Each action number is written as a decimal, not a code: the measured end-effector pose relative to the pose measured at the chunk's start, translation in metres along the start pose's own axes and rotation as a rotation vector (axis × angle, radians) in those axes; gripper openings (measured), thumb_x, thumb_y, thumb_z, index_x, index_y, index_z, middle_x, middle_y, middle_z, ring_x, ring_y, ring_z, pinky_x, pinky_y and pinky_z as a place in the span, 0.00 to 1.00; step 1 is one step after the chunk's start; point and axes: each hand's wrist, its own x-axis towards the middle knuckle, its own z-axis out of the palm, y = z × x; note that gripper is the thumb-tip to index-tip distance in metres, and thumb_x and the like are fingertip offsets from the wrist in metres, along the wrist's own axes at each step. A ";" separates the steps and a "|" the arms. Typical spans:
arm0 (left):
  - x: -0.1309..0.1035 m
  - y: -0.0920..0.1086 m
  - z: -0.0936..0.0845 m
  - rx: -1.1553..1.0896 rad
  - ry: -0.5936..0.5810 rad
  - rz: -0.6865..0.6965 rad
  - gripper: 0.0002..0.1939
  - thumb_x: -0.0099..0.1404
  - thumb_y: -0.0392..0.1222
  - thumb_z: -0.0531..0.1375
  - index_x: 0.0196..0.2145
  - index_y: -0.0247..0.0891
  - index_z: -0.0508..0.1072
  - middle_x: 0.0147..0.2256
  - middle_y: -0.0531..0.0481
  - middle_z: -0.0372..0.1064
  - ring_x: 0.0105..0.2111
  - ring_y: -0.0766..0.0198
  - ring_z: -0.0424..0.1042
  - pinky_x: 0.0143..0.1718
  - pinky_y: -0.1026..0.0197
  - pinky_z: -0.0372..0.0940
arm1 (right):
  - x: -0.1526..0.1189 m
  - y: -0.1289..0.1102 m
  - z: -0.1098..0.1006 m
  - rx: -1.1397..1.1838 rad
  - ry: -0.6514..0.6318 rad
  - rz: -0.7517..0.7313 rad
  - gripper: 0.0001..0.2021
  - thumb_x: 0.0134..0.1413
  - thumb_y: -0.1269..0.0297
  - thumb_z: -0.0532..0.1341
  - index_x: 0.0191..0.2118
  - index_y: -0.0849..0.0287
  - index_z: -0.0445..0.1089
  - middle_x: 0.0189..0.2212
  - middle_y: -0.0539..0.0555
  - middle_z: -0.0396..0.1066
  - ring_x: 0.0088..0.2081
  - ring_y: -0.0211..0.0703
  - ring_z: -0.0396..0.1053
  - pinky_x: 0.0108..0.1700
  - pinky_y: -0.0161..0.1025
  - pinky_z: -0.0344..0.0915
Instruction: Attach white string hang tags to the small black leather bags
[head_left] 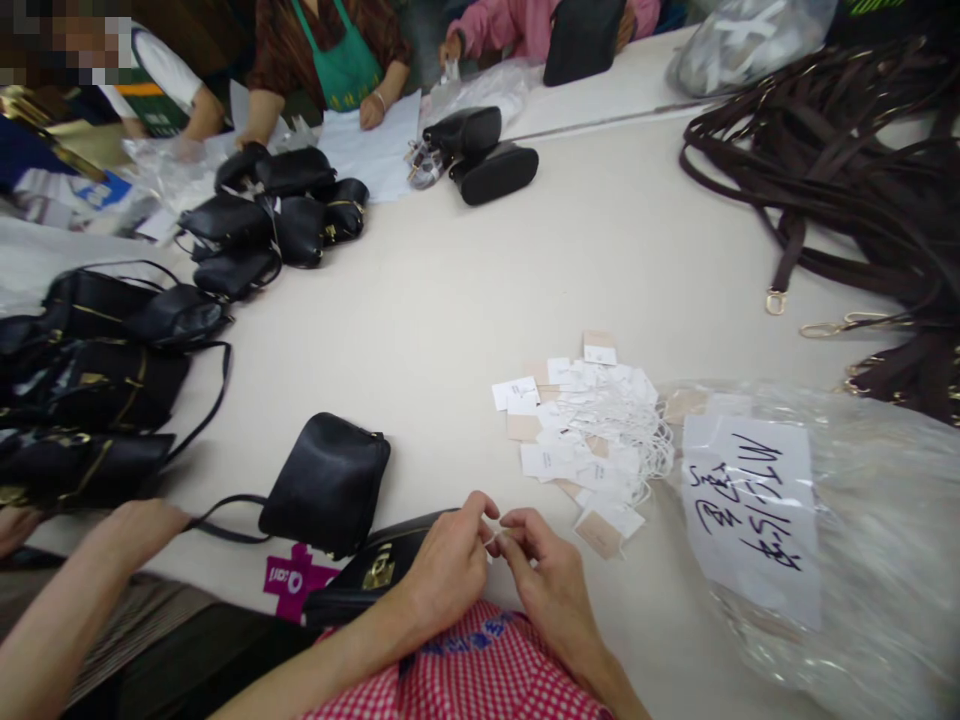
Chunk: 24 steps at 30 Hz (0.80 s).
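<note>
My left hand (450, 560) and my right hand (544, 570) meet at the table's near edge, fingertips pinched close together on a thin white string (493, 535). Under my left wrist and forearm lies a black handbag (401, 548) with a gold clasp. Just beyond my hands is a loose pile of white and beige tags (577, 430) with white strings. Another black bag (328, 480) rests on the table to the left of my hands, its strap trailing left. Whether a tag hangs from the string between my fingers cannot be made out.
Black bags (97, 380) crowd the left side, with more (300, 215) farther back. Dark straps (840, 190) heap at the right, above a clear plastic bag (877, 540) with a handwritten sheet. A neighbour's arm (82, 590) reaches in at left; other people work across the table (465, 290).
</note>
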 end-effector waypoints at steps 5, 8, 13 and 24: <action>-0.003 -0.001 0.000 0.013 0.014 0.016 0.15 0.59 0.28 0.51 0.42 0.41 0.65 0.29 0.54 0.74 0.32 0.61 0.71 0.35 0.62 0.59 | -0.003 0.001 -0.003 0.170 -0.030 0.070 0.06 0.60 0.59 0.59 0.36 0.55 0.67 0.26 0.48 0.75 0.30 0.44 0.71 0.33 0.36 0.61; -0.003 -0.002 0.002 0.048 0.014 0.040 0.13 0.62 0.29 0.49 0.41 0.41 0.64 0.28 0.54 0.72 0.32 0.61 0.71 0.36 0.62 0.59 | -0.005 0.001 -0.003 0.127 -0.046 0.014 0.06 0.61 0.60 0.57 0.35 0.54 0.67 0.27 0.48 0.74 0.31 0.43 0.70 0.34 0.36 0.61; -0.006 -0.001 0.003 0.129 -0.014 0.058 0.11 0.61 0.28 0.50 0.39 0.41 0.62 0.28 0.52 0.68 0.31 0.57 0.69 0.34 0.59 0.56 | -0.005 -0.002 -0.004 -0.009 -0.037 -0.069 0.09 0.62 0.61 0.55 0.31 0.54 0.67 0.27 0.49 0.71 0.30 0.44 0.68 0.34 0.37 0.61; -0.009 -0.005 0.005 0.170 -0.019 0.027 0.13 0.61 0.28 0.50 0.41 0.41 0.63 0.32 0.47 0.72 0.36 0.54 0.71 0.38 0.57 0.60 | -0.004 0.012 0.000 -0.058 -0.043 -0.111 0.11 0.61 0.55 0.55 0.31 0.52 0.69 0.27 0.52 0.74 0.31 0.49 0.73 0.36 0.42 0.66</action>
